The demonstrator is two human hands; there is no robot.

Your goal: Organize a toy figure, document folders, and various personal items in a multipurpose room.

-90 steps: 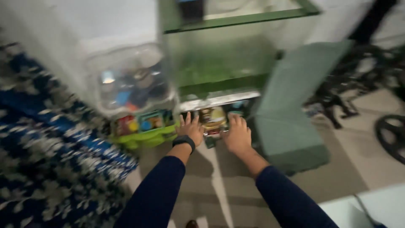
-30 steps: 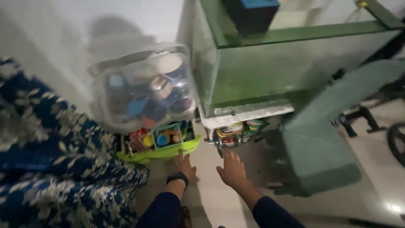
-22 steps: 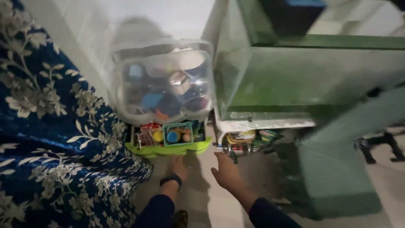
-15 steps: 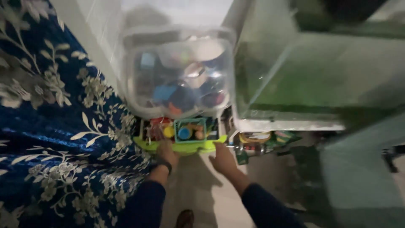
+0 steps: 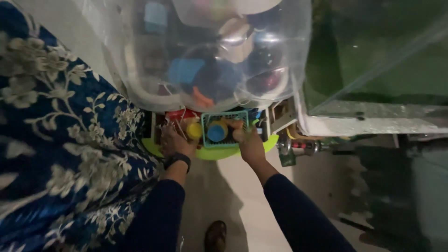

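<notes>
A lime green tray (image 5: 212,153) of small toys sits on the floor under a big clear tub. In it stands a small teal basket (image 5: 224,141) holding a blue ball (image 5: 217,132), with a yellow toy (image 5: 193,130) beside it. My left hand (image 5: 173,140), with a black wristband, rests on the toys at the tray's left side, next to the yellow toy; its grip is hidden. My right hand (image 5: 249,140) curls its fingers over the teal basket's right rim.
The clear plastic tub (image 5: 210,56) full of toys hangs over the tray. A blue floral cloth (image 5: 56,140) fills the left. A green glass tank (image 5: 373,56) on a white ledge (image 5: 364,125) stands at right, a metal bar (image 5: 298,147) below it. My shoe (image 5: 215,235) shows on the tiled floor.
The view has moved in close and low. Both hands went from the tray's front edge forward into the tray, the right one onto the teal basket.
</notes>
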